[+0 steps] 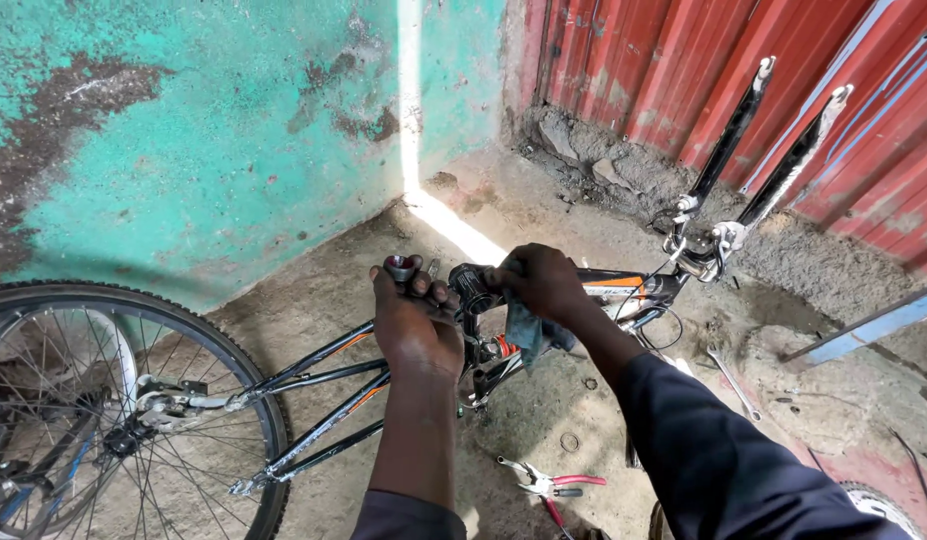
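An upside-down black bicycle frame (324,380) with orange marks lies across the dirt floor. My left hand (416,318) is closed around a small metal cup-shaped part (401,267) above the frame's bottom bracket shell (474,287). My right hand (542,283) presses a dark blue-grey rag (529,335) against that shell from the right side. The front fork legs (774,150) point up at the right, with no wheel in them. The rear wheel (94,400) sits in the frame at the left.
Pliers with red handles (546,487) lie on the ground near me. A spanner (734,382) and small metal rings (570,441) lie to the right. A turquoise wall (204,130) and a red corrugated metal sheet (684,70) close off the back.
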